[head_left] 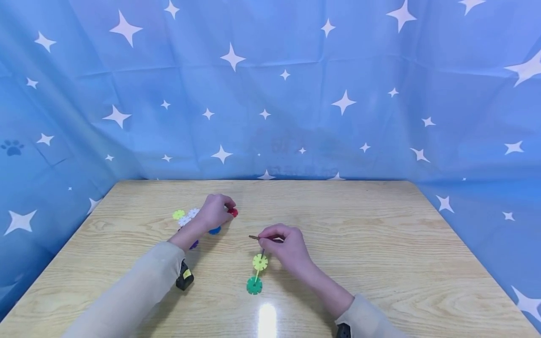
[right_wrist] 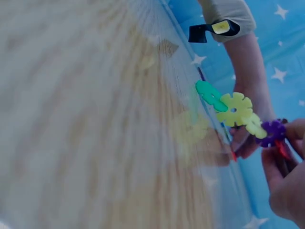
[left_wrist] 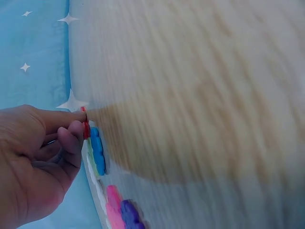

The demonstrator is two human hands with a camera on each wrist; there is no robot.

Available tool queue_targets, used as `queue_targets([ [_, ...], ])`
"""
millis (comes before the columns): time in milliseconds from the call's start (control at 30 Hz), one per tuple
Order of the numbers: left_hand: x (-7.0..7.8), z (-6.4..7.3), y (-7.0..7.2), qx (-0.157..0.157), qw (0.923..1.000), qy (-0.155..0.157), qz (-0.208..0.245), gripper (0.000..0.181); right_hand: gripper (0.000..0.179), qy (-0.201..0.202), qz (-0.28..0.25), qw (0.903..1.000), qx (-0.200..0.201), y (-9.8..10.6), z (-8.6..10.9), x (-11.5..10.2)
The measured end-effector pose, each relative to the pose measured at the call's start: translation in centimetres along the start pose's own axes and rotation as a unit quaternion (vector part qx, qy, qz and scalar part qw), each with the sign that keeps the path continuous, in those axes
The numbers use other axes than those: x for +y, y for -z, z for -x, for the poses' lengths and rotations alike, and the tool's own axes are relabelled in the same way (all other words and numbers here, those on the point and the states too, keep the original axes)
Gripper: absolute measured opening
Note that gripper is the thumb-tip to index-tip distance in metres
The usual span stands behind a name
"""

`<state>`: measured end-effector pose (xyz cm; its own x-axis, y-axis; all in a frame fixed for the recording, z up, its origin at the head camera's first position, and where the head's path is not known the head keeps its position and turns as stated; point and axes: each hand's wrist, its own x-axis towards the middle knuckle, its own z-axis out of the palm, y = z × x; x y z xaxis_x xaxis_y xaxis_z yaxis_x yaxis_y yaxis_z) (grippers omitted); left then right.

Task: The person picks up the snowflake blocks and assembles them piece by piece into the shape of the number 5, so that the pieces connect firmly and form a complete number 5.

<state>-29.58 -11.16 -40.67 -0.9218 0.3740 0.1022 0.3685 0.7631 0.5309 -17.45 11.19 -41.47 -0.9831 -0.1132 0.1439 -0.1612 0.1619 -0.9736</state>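
Between its fingertips my left hand [head_left: 214, 211] pinches a red notched flower disc [left_wrist: 86, 130], close over the table at the back left. A blue disc [head_left: 215, 230] lies right beside that hand. My right hand [head_left: 287, 244], near the middle, grips the upper end of a chain of interlocked discs. From the low end the chain runs through a green disc [right_wrist: 211, 96], a yellow disc [right_wrist: 233, 109], a second yellow disc [right_wrist: 255, 126] and a purple disc [right_wrist: 272, 133]. A red piece [right_wrist: 283, 149] shows at the fingers, which partly hide that end.
Around the left forearm lie loose discs: a yellow-green disc [head_left: 179, 214], white discs [head_left: 184, 220] and a purple disc [head_left: 194, 244]. A pink disc [left_wrist: 114, 206] also shows in the left wrist view. Behind the wooden table [head_left: 359, 211] hangs a blue star-patterned curtain [head_left: 296, 117].
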Motion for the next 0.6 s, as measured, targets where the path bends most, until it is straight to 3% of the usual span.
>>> queue_targets([
  [100,0.4,0.1,0.1,-0.010,0.9999,0.003,0.000,0.025,0.008,-0.005,-0.002,1.0000,0.003,0.2,-0.1,-0.1],
  [400,2.1,1.6,-0.5,-0.037,0.9985,-0.036,0.019,0.019,0.008,0.003,0.007,1.0000,0.002,0.5,0.0,0.1],
  [600,2.9,3.3,-0.8,-0.068,0.9946,-0.027,0.074,0.015,0.008,0.002,0.009,0.9999,0.006,0.5,0.3,-0.1],
])
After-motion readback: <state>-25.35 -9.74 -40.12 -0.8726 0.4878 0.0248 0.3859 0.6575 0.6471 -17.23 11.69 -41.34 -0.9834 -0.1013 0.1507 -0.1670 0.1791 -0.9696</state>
